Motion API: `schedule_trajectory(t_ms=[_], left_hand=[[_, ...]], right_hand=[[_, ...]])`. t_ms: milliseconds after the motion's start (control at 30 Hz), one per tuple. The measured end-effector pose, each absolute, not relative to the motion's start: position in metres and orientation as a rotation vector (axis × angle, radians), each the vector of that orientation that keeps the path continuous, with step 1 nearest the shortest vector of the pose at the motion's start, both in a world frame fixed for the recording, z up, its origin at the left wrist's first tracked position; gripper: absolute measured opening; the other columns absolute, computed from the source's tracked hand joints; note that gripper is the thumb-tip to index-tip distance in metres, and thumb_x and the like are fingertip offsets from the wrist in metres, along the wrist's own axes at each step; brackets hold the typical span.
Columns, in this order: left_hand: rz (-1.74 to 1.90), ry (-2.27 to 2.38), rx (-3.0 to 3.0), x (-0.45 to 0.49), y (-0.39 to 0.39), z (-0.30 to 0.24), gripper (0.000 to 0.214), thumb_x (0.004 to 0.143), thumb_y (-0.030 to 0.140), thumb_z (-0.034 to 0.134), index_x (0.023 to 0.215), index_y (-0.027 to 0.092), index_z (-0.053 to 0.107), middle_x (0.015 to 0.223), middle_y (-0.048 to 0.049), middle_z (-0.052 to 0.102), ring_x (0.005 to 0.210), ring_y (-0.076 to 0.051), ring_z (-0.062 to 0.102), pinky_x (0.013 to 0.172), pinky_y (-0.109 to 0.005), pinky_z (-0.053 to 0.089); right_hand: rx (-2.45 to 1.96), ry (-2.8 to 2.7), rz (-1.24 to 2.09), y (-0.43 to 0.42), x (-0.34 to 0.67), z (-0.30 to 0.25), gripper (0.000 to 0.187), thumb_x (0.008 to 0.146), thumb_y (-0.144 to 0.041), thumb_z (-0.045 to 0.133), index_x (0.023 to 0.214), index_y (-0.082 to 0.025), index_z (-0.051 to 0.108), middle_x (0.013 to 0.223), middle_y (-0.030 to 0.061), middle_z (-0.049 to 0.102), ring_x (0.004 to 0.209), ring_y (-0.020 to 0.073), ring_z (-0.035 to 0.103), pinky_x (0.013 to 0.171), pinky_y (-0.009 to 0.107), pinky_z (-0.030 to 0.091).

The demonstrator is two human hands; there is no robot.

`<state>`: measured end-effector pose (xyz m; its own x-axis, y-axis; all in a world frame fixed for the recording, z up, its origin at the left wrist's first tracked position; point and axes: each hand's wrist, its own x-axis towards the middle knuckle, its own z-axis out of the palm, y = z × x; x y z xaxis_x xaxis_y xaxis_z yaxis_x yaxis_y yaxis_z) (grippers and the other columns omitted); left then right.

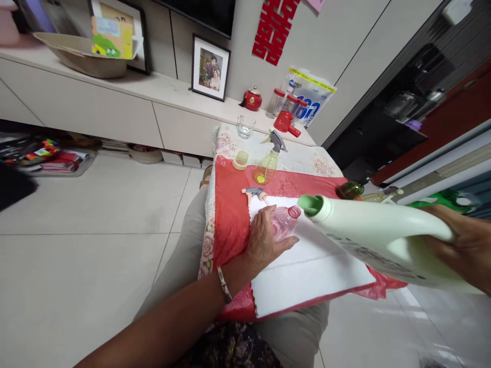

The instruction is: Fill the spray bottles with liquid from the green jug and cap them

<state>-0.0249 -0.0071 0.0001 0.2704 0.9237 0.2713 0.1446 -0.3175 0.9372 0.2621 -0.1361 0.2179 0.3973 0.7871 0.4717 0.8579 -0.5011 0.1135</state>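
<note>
My left hand (264, 239) is closed round a small pink see-through bottle (284, 223), whose neck has no spray head on it. By its handle, my right hand (464, 245) grips a big pale green jug (364, 222), tilted nearly level. The jug's green spout sits just beside the pink bottle's open mouth; no stream of liquid shows between them. A grey and peach spray head (254, 192) lies just beyond my left fingers. Behind it stand a yellowish spray bottle (267, 166) and a pale yellow cap (240, 160).
A white sheet (307, 281) lies over a red cover (230, 220) on the small table. A glass mug (244, 127) stands at its far edge. Dark green bottle (350, 190) lies at the right. Beyond, a low cabinet holds a red pot (252, 99) and a framed photo (210, 67).
</note>
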Motion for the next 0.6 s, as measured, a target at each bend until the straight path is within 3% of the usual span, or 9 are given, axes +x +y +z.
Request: schedule_trajectory(t_ms=[133, 267, 433, 600], left_hand=[[1.199, 0.932, 1.626, -0.031, -0.008, 0.004, 0.045, 0.095, 0.034, 0.053, 0.137, 0.019, 0.044, 0.141, -0.0158, 0.054, 0.134, -0.030, 0.051, 0.116, -0.051, 0.040], [1.332, 0.917, 1.526, -0.036, -0.003, 0.004, 0.034, 0.101, 0.030, 0.038, 0.131, 0.020, 0.050, 0.138, -0.0125, 0.059, 0.133, -0.025, 0.053, 0.116, -0.045, 0.041], [1.513, 0.986, 1.338, -0.037, 0.009, 0.005, 0.027, 0.101, 0.029, 0.039, 0.119, 0.020, 0.058, 0.123, -0.0097, 0.065, 0.119, -0.021, 0.060, 0.108, -0.042, 0.048], [1.622, 1.033, 1.358, -0.039, 0.027, -0.006, 0.025, 0.093, 0.025, 0.053, 0.117, 0.018, 0.057, 0.119, -0.0108, 0.064, 0.115, -0.022, 0.063, 0.106, -0.043, 0.049]], right_hand=[[-2.359, -1.335, -0.478, -0.129, 0.234, 0.201, 0.044, 0.060, -0.056, 0.055, 0.090, -0.028, 0.072, 0.068, 0.0012, 0.062, 0.057, 0.0172, 0.053, 0.057, 0.032, 0.038], [-2.108, -1.037, -0.431, -0.109, 0.226, 0.173, 0.036, 0.059, -0.045, 0.065, 0.082, -0.019, 0.072, 0.070, 0.0016, 0.060, 0.064, 0.0164, 0.051, 0.060, 0.030, 0.036], [-1.822, -0.802, -0.349, -0.074, 0.238, 0.128, 0.021, 0.064, -0.030, 0.074, 0.072, -0.014, 0.062, 0.065, -0.0015, 0.053, 0.057, 0.0109, 0.047, 0.051, 0.025, 0.037], [-1.751, -0.671, -0.199, -0.038, 0.239, 0.072, 0.025, 0.090, -0.034, 0.069, 0.093, -0.011, 0.061, 0.078, -0.0013, 0.057, 0.063, 0.0080, 0.053, 0.055, 0.020, 0.047]])
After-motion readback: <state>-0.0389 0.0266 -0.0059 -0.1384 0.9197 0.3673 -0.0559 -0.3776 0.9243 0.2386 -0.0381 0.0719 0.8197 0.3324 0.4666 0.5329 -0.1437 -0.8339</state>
